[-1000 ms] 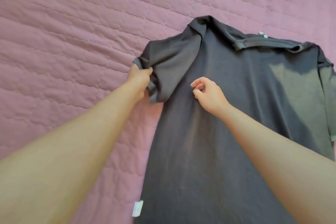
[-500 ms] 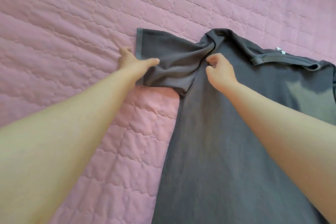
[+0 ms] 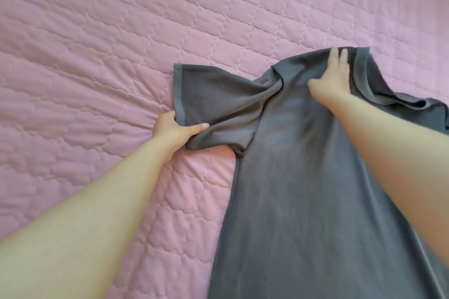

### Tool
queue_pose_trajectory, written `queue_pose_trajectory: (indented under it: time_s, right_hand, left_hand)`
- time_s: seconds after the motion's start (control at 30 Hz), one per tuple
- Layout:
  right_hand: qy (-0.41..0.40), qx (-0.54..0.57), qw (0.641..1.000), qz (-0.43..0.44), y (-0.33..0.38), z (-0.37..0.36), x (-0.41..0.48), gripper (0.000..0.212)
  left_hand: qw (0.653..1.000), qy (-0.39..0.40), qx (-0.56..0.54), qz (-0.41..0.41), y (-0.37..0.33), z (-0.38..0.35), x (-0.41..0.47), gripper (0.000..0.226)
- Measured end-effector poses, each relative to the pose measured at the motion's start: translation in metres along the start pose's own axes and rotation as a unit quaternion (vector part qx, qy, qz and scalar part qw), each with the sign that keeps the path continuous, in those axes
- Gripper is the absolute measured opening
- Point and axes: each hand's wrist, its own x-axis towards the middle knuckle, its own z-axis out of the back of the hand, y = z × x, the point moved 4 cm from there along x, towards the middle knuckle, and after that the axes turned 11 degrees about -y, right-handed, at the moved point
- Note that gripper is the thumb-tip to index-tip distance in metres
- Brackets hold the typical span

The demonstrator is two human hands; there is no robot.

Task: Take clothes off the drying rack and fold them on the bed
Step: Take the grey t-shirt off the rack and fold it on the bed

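Here: left grip [image 3: 173, 128] pinches sleeve [image 3: 213, 94] hem corner; right grip [image 3: 335, 75] flat, released, pressing grey T-shirt [image 3: 303, 189] shoulder.

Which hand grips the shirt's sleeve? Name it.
The left hand: it pinches the sleeve hem, while the right hand presses flat on the shirt.

The left arm [image 3: 97, 201] comes in from 8 o'clock and stretches toward 1 o'clock. Its left hand [image 3: 173, 130] pinches the sleeve [image 3: 213, 94], thumb on top. The right arm [image 3: 388, 148] enters from 4 o'clock, and the right hand [image 3: 334, 75] lies flat, fingers straight toward 12 o'clock.
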Motion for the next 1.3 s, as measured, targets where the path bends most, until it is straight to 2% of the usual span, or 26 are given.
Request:
queue_pose_trajectory:
  time_s: [0.2, 0.27, 0.33, 0.37, 0.43, 0.5, 0.53, 0.6, 0.63, 0.7, 0.73, 0.8, 0.87, 0.93, 1.0, 1.07, 1.13, 1.2, 1.27, 1.3]
  right_hand:
    - [0.036, 0.068, 0.977, 0.198, 0.069, -0.023, -0.023, 0.041]
    - [0.085, 0.039, 0.960, 0.265, 0.092, -0.034, -0.046, 0.051]
    - [0.124, -0.059, 0.934, 0.329, 0.111, -0.048, -0.066, 0.068]
    - [0.120, -0.107, 0.925, 0.345, 0.119, -0.053, -0.073, 0.068]
    - [0.066, -0.115, 0.932, 0.338, 0.133, -0.051, -0.078, 0.045]
    - [-0.022, -0.016, 0.958, 0.285, 0.141, -0.036, -0.076, 0.022]
    - [-0.065, 0.047, 0.967, 0.241, 0.140, -0.026, -0.075, 0.018]
    - [-0.108, 0.163, 0.968, 0.158, 0.130, -0.014, -0.072, 0.027]
    - [-0.102, 0.195, 0.965, 0.141, 0.124, -0.012, -0.076, 0.038]
    - [-0.062, 0.213, 0.962, 0.158, 0.114, -0.014, -0.097, 0.057]
    - [-0.021, 0.212, 0.959, 0.186, 0.111, -0.020, -0.113, 0.066]
    - [0.114, 0.166, 0.948, 0.246, 0.108, -0.042, -0.151, 0.092]
    - [0.218, 0.084, 0.939, 0.250, 0.106, -0.065, -0.183, 0.117]
    - [0.212, 0.129, 0.951, 0.184, 0.111, -0.074, -0.196, 0.113]
    - [0.163, 0.267, 0.947, 0.078, 0.117, -0.070, -0.194, 0.094]
    - [0.148, 0.384, 0.911, -0.025, 0.114, -0.059, -0.187, 0.074]
    - [0.143, 0.484, 0.851, -0.145, 0.103, -0.046, -0.178, 0.046]
    - [0.135, 0.578, 0.754, -0.281, 0.079, -0.032, -0.163, 0.034]
    - [0.133, 0.684, 0.626, -0.349, 0.045, -0.015, -0.149, 0.030]
    - [0.107, 0.710, 0.589, -0.370, 0.023, -0.007, -0.144, 0.030]
  left_hand:
    - [1.000, 0.020, -0.021, -0.007, -0.001, -0.001, 0.001, 0.044]
    - [0.999, 0.024, -0.017, -0.011, -0.001, 0.000, 0.003, 0.038]
    - [0.999, 0.031, -0.012, -0.013, -0.002, 0.001, 0.005, 0.033]
    - [0.999, 0.035, -0.015, -0.010, -0.001, 0.002, 0.006, 0.032]
    - [0.998, 0.050, -0.028, -0.002, -0.002, 0.003, 0.007, 0.029]
    - [0.997, 0.067, -0.037, 0.001, -0.004, 0.003, 0.005, 0.028]
    - [0.996, 0.079, -0.039, 0.000, -0.005, 0.004, 0.003, 0.028]
    - [0.993, 0.101, -0.058, -0.003, -0.008, 0.005, -0.001, 0.027]
    - [0.992, 0.099, -0.077, -0.001, -0.008, 0.007, -0.003, 0.025]
    - [0.993, 0.052, -0.104, 0.000, -0.006, 0.016, -0.005, 0.020]
    - [0.994, 0.022, -0.109, 0.001, -0.005, 0.020, -0.006, 0.019]
    - [0.992, -0.012, -0.129, 0.002, -0.007, 0.023, -0.010, 0.023]
    - [0.986, -0.023, -0.163, -0.017, -0.017, 0.021, -0.021, 0.024]
    - [0.981, -0.014, -0.185, -0.061, -0.033, 0.016, -0.035, 0.018]
    - [0.972, 0.000, -0.210, -0.103, -0.049, 0.008, -0.054, 0.011]
    - [0.964, -0.029, -0.235, -0.123, -0.060, 0.003, -0.073, 0.009]
    - [0.959, -0.102, -0.215, -0.153, -0.057, 0.004, -0.094, 0.007]
    - [0.964, -0.141, -0.109, -0.199, -0.036, -0.002, -0.128, 0.016]
    - [0.976, -0.086, 0.011, -0.198, 0.001, -0.020, -0.168, 0.034]
    - [0.979, -0.046, 0.071, -0.186, 0.021, -0.028, -0.190, 0.044]
